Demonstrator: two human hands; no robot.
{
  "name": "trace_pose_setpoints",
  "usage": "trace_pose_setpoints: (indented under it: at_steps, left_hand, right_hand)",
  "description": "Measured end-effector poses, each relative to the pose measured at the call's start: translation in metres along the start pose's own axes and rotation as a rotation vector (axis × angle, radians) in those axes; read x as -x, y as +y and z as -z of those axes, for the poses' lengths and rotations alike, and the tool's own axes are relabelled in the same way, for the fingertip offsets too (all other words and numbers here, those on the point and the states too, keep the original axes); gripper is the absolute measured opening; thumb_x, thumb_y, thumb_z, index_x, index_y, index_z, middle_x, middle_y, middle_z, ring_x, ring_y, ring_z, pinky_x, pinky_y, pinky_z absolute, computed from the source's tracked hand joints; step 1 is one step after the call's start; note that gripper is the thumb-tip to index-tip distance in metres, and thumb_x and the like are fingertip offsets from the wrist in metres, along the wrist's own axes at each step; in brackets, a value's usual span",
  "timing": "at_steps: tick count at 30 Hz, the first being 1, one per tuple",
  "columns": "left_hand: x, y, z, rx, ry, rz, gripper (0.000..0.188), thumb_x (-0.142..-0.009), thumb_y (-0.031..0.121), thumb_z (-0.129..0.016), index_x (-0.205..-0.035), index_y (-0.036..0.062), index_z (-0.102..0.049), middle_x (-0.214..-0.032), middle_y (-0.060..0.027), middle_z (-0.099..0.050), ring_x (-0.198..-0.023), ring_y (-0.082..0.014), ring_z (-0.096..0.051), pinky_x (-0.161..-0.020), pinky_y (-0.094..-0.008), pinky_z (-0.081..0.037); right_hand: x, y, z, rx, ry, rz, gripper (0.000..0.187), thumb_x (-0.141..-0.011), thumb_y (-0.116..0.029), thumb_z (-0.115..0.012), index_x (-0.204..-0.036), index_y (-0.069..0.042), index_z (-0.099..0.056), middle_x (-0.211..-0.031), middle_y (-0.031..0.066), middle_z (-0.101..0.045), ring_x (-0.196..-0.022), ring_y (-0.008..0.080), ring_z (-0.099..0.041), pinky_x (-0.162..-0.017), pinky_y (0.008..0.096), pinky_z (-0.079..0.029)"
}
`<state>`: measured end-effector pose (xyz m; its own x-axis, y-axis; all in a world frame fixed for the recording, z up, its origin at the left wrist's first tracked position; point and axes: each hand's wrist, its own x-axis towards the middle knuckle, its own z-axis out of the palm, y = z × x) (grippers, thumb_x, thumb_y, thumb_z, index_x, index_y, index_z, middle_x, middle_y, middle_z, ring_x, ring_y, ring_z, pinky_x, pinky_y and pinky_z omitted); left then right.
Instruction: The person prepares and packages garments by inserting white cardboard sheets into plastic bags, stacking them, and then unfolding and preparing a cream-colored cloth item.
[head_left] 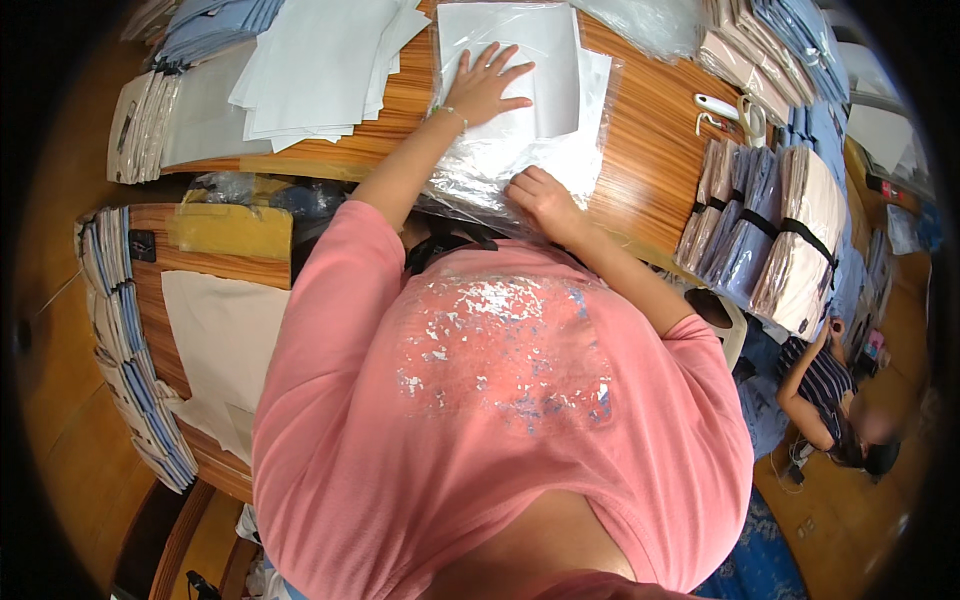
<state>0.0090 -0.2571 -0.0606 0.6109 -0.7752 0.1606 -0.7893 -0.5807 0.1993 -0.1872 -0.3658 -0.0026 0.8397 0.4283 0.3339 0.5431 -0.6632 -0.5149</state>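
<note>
A clear plastic bag [472, 170] with a white sheet [558, 90] in it lies on the wood-grain table in front of me. My left hand [487, 88] rests flat on it, fingers spread wide. At the bag's near right part, my right hand [547, 200] has its fingers curled and closed on the crinkled plastic; the fingertips are partly hidden. More white paper shows under the bag's right side.
Loose white sheets [318, 70] lie at the left. Strapped bundles of packed garments [770, 225] stand at the right, near scissors [751, 118] and a white-handled tool [716, 105]. Another person [825, 390] sits at the far right.
</note>
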Motion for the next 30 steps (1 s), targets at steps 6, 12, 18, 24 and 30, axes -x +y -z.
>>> trace_pose_setpoints:
  at_steps: [6, 12, 18, 24, 30]
  left_hand:
    - [-0.003, -0.012, -0.011, -0.02, 0.091, -0.018, 0.063, -0.084, 0.065, -0.044, -0.139, 0.0352, -0.035, -0.15, -0.0026, -0.022, -0.139, -0.0254, -0.013, -0.108, -0.0583, -0.008]
    - [-0.001, 0.0, 0.028, 0.206, 0.164, -0.024, 0.056, -0.085, 0.049, -0.055, -0.135, 0.0246, -0.044, -0.146, -0.0076, -0.03, -0.136, -0.0279, -0.022, -0.111, -0.0494, -0.014]
    - [0.118, 0.091, 0.096, 0.386, -0.099, -0.156, 0.037, -0.076, 0.027, -0.066, -0.106, 0.0074, -0.059, -0.107, -0.0111, -0.059, -0.101, -0.0279, -0.054, -0.089, -0.041, -0.041]
    - [0.141, 0.082, 0.058, 0.453, 0.025, 0.01, 0.017, -0.078, 0.004, -0.059, -0.094, 0.0034, -0.061, -0.091, -0.0118, -0.063, -0.089, -0.03, -0.06, -0.079, -0.0393, -0.047]
    - [0.147, 0.079, 0.06, 0.436, 0.082, -0.035, 0.019, -0.077, 0.005, -0.06, -0.096, 0.0076, -0.066, -0.094, -0.009, -0.065, -0.096, -0.0251, -0.058, -0.082, -0.0376, -0.046]
  right_hand:
    - [0.032, -0.018, -0.008, 0.036, 0.017, -0.118, 0.02, -0.063, -0.003, -0.061, -0.082, -0.004, -0.055, -0.08, 0.0083, -0.051, -0.08, 0.0265, -0.05, -0.069, 0.0361, -0.045]
    - [0.028, -0.016, -0.013, -0.002, 0.06, -0.22, 0.013, -0.068, -0.002, -0.062, -0.08, -0.003, -0.056, -0.079, 0.0105, -0.052, -0.08, 0.0289, -0.051, -0.07, 0.0376, -0.045]
    - [0.023, -0.019, -0.013, -0.13, 0.163, -0.375, 0.014, -0.074, -0.002, -0.061, -0.087, -0.002, -0.06, -0.087, 0.012, -0.055, -0.084, 0.0304, -0.051, -0.073, 0.0377, -0.045]
    - [0.019, -0.028, 0.004, 0.313, 0.12, -0.262, 0.024, -0.072, -0.004, -0.061, -0.095, -0.008, -0.062, -0.108, 0.009, -0.054, -0.1, 0.0248, -0.049, -0.085, 0.0451, -0.038]
    - [0.055, 0.014, 0.026, 0.353, 0.009, -0.209, 0.02, -0.072, -0.01, -0.06, -0.092, -0.012, -0.062, -0.091, 0.0006, -0.06, -0.091, 0.0188, -0.055, -0.083, 0.0376, -0.037]
